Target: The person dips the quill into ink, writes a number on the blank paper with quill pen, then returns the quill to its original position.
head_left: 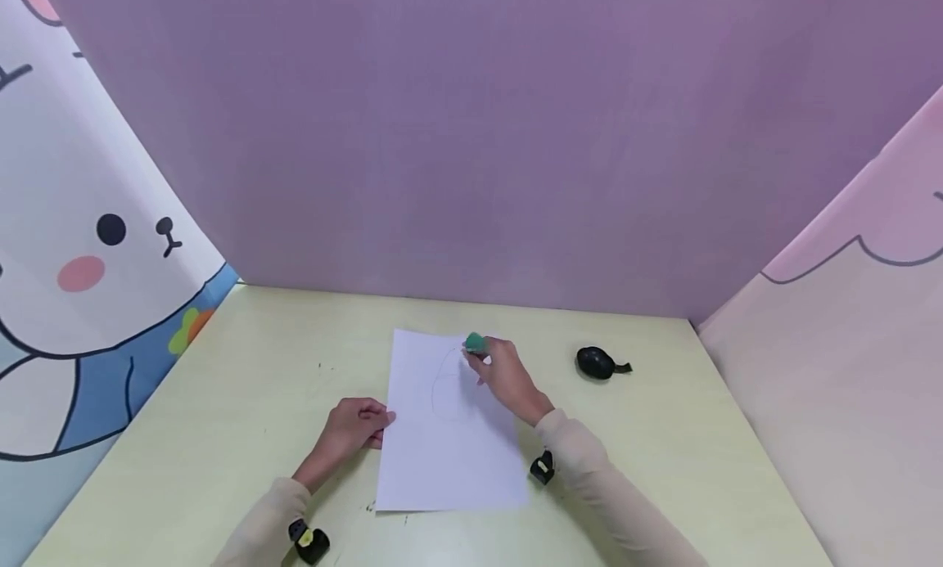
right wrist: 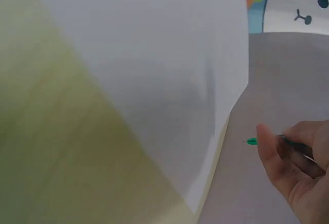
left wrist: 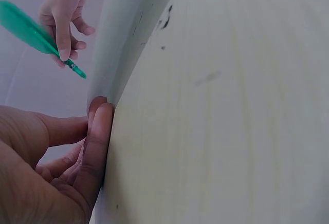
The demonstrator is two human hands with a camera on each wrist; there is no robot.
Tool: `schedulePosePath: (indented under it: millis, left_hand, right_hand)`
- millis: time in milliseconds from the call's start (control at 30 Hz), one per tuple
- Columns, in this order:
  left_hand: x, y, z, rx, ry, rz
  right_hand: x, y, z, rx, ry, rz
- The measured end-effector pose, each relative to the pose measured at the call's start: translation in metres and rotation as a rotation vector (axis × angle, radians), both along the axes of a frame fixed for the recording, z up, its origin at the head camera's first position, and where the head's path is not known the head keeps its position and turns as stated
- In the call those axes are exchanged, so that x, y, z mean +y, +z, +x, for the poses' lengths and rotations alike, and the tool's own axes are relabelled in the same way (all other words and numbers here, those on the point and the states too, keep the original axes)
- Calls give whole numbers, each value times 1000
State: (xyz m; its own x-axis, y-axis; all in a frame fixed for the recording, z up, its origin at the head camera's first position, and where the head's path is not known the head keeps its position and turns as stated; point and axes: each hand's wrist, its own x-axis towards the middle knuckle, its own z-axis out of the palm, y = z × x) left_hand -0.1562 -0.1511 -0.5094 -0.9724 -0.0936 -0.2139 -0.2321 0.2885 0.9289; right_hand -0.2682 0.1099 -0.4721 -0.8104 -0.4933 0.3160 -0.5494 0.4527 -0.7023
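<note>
A white sheet of paper (head_left: 449, 469) bears a faint curved pencil-thin line (head_left: 432, 395). My left hand (head_left: 352, 426) holds the sheet's left edge; in the left wrist view its thumb (left wrist: 67, 130) and fingers pinch that edge. Over the sheet's upper right part, my right hand (head_left: 508, 379) grips a green pen (left wrist: 25, 26) with a broad, leaf-shaped top. The pen's tip (right wrist: 251, 141) pokes out past the fingers in the right wrist view. Whether it touches the paper I cannot tell.
On the pale wooden table (head_left: 626, 469), a black rounded object with a short strap (head_left: 595, 363) lies right of the paper. A purple panel (head_left: 471, 141) closes off the back. Printed cartoon panels stand left and right. Small dark marks dot the tabletop.
</note>
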Motion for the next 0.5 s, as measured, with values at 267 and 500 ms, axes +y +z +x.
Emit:
schedulePosePath:
  millis: [267, 500]
  left_hand:
    - [0, 3, 0, -5, -10, -1]
    - [-1, 3, -1, -22, -21, 1]
  right_hand:
    - [15, 1, -3, 258, -26, 166]
    - [28, -2, -6, 317, 0, 176]
